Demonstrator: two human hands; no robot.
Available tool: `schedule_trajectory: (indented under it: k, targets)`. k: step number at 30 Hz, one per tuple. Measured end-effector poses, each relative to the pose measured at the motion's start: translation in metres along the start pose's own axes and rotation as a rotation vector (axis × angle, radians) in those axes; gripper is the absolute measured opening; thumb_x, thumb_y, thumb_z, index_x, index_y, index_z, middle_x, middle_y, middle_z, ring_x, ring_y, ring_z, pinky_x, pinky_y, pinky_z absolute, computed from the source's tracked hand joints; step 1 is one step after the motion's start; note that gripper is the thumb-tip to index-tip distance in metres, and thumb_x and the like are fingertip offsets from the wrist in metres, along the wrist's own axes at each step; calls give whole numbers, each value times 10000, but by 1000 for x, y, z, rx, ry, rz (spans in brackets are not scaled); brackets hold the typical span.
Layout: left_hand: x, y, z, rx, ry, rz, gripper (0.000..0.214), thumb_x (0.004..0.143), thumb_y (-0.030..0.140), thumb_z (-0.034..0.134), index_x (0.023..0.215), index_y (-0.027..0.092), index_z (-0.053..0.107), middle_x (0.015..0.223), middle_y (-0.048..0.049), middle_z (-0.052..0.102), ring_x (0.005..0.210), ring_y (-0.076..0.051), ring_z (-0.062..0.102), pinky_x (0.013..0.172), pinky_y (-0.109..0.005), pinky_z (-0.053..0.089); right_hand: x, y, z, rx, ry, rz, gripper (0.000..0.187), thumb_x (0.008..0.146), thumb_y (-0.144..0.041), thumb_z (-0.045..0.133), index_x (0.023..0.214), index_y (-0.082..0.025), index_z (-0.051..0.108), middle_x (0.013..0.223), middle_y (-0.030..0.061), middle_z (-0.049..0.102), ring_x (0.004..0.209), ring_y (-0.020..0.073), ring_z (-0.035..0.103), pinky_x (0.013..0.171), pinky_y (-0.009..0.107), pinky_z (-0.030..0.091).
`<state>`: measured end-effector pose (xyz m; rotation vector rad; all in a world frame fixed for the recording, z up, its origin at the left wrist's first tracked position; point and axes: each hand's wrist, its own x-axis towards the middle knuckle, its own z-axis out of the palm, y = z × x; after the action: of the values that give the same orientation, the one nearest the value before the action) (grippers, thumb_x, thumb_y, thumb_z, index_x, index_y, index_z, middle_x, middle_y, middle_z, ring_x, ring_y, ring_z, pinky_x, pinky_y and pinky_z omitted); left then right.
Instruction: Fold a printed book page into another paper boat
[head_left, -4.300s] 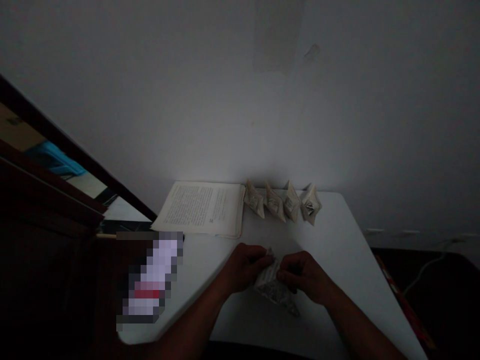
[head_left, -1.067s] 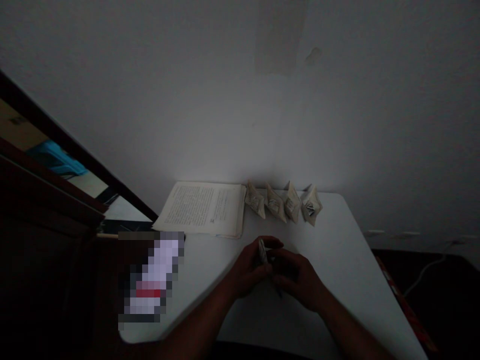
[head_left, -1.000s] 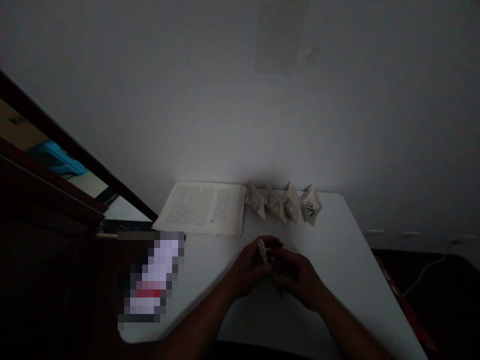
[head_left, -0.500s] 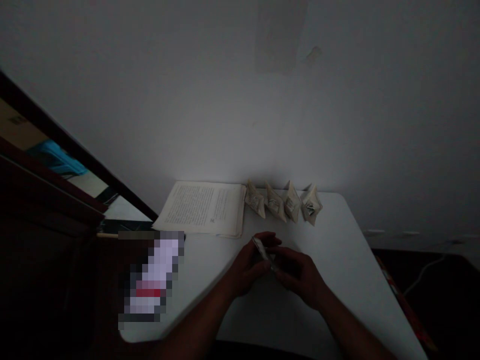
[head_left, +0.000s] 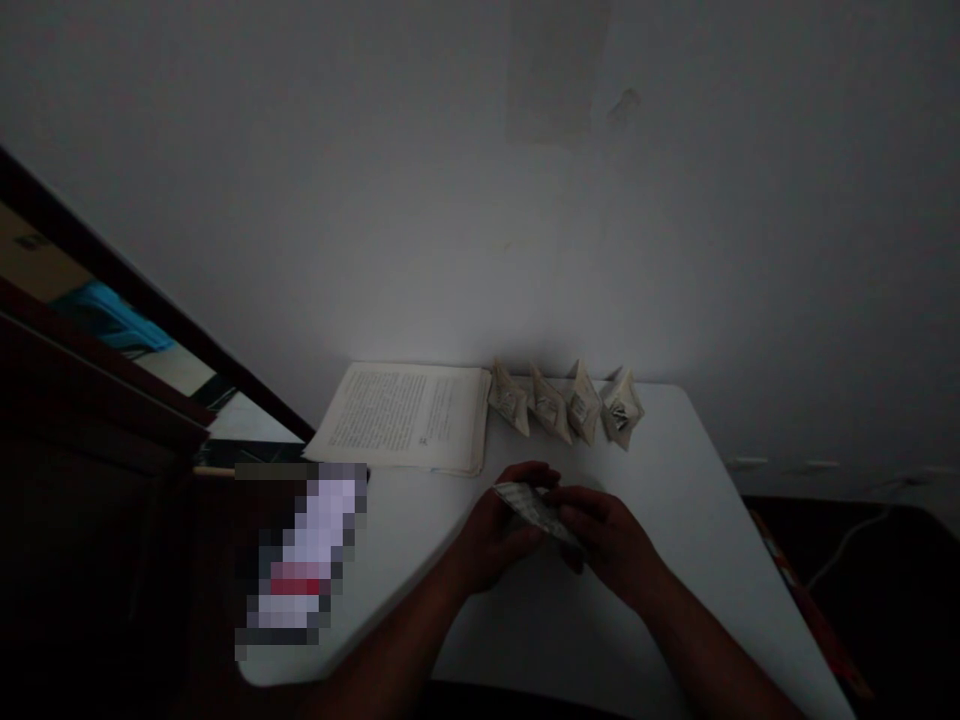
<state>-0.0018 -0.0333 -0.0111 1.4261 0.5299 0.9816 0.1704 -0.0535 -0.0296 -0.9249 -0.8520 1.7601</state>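
Between my two hands is a folded piece of printed paper [head_left: 536,510], slanting from upper left to lower right above the table. My left hand [head_left: 491,535] grips its left side, thumb on the near side and fingers behind. The fingers of my right hand [head_left: 611,535] close on its right end, one of them at the upper edge. Beyond my hands, several folded paper boats [head_left: 551,405] stand in a row along the table's back edge. The dim light hides the finer folds and some fingertips.
A stack of printed sheets [head_left: 405,415] lies at the back left of the white table [head_left: 675,480]. A blurred-out, pixelated object [head_left: 319,550] is at the table's left edge. The wall [head_left: 420,200] rises directly behind. A pale cable [head_left: 847,545] hangs at right.
The folded paper has turned so that more of its printed face shows. My right hand has shifted slightly right along it, while my left hand stays nearly in place.
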Motion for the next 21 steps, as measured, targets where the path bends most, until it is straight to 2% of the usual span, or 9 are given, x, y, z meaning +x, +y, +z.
schedule_trajectory:
  k: [6, 14, 21]
  targets:
    - [0, -6, 0, -6, 16, 42, 548, 780, 379, 604, 1255, 186, 410, 1232, -134, 484, 1147, -280, 466, 962, -438, 370, 0, -4, 5, 110, 20, 20, 227, 685, -318, 727, 856, -170, 703, 680, 11, 624, 423, 73, 483, 387, 221, 385]
    - [2, -7, 1, -1, 77, 30, 510, 777, 391, 607, 1212, 177, 447, 1165, -122, 525, 1081, -264, 505, 917, -403, 399, 4, 4, 3, -13, 45, -11, 242, 727, -325, 697, 905, -161, 694, 632, -3, 601, 434, 77, 498, 404, 216, 390]
    - [2, -6, 1, -40, 41, 36, 534, 755, 397, 619, 1210, 172, 452, 1179, -125, 510, 1067, -265, 498, 879, -378, 410, 2, 1, 5, 106, 34, 6, 218, 695, -310, 722, 854, -163, 705, 686, 18, 629, 448, 73, 488, 394, 210, 389]
